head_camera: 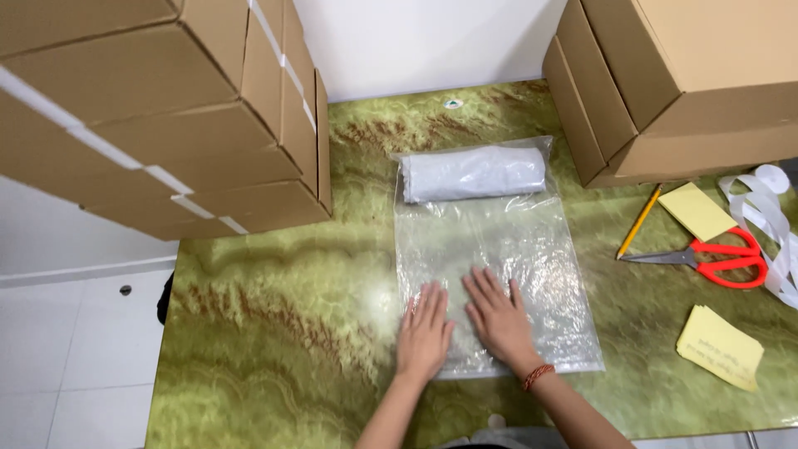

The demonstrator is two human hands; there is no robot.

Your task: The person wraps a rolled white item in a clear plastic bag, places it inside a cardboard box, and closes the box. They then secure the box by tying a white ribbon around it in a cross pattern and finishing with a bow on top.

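Green marbled table (274, 333) against white wall (416, 41), pale tiled floor (75, 366).

The green marbled table (274, 333) carries cardboard boxes (166, 116), plastic bag (499, 249), scissors (719, 258), pencil (638, 221).

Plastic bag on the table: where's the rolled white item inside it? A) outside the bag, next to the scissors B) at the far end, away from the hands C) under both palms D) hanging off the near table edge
B: the rolled white item sits in the far end of the clear plastic bag, while the left hand and right hand press flat on the near end.
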